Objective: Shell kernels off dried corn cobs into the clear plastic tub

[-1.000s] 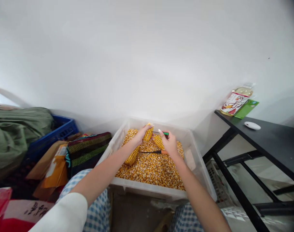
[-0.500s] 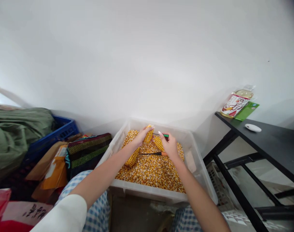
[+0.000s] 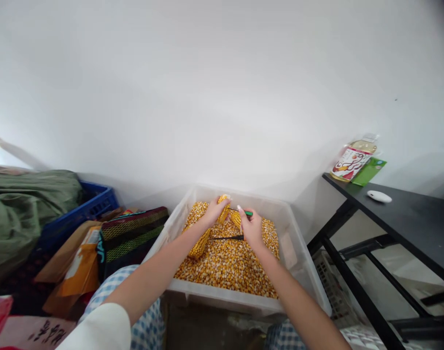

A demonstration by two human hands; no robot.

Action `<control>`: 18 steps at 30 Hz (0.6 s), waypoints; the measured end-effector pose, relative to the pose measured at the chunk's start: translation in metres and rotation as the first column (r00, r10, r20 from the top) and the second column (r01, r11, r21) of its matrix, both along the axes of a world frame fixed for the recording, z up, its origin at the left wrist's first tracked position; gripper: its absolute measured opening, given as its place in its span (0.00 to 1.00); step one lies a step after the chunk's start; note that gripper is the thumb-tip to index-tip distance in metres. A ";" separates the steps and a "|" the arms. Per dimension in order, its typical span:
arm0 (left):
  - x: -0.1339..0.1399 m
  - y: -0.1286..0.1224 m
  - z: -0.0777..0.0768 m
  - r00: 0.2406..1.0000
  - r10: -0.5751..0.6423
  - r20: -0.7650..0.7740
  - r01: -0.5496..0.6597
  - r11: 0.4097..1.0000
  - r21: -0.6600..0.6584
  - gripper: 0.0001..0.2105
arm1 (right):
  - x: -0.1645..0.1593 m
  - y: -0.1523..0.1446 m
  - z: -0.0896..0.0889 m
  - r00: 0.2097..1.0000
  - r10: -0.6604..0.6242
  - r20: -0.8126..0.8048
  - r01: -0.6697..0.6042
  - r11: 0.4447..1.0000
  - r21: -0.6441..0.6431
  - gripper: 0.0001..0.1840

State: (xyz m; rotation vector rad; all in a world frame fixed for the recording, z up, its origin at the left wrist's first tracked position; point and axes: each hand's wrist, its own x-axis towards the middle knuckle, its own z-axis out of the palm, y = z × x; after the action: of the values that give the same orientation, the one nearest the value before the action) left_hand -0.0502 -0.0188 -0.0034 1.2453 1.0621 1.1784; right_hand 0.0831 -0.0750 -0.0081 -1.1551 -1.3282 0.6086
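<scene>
The left hand (image 3: 213,214) was curled around an ear of corn (image 3: 222,216), above loose kernels (image 3: 229,270) in a plastic bin (image 3: 222,295). The right hand (image 3: 252,227) pinched a green-handled tool (image 3: 248,213), its thin shaft directed at that ear; whether the tip touched was too small to tell. A second ear (image 3: 235,218) sat between the hands. A third ear (image 3: 200,245) lay on the kernels, near a dark tool (image 3: 229,237). A bottle (image 3: 353,160) stood on the desk (image 3: 418,216).

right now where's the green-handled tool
The green-handled tool is just right of centre in the head view, held in the right hand and pointing left towards the corn cob in the left hand.
</scene>
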 end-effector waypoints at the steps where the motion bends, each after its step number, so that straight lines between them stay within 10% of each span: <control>1: 0.000 0.000 -0.001 0.998 0.022 -0.061 -0.020 1.000 0.024 0.16 | 0.000 0.000 -0.001 0.999 -0.013 0.040 0.012 1.000 0.019 0.19; 6: -0.005 0.003 -0.004 0.910 0.172 -0.377 -0.090 0.970 0.225 0.21 | 0.006 0.003 0.000 0.987 -0.006 0.162 0.001 1.000 0.030 0.18; 18: -0.017 0.009 0.004 0.797 0.177 -0.577 0.089 0.911 0.402 0.23 | 0.014 0.008 0.005 0.983 0.183 0.030 -0.176 0.972 -0.154 0.21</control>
State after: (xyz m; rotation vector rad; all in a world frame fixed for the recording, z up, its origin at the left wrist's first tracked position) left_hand -0.0673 -0.0100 0.0010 2.0380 1.3488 1.0920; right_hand 0.0969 -0.0672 -0.0034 -1.1832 -1.4546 0.8309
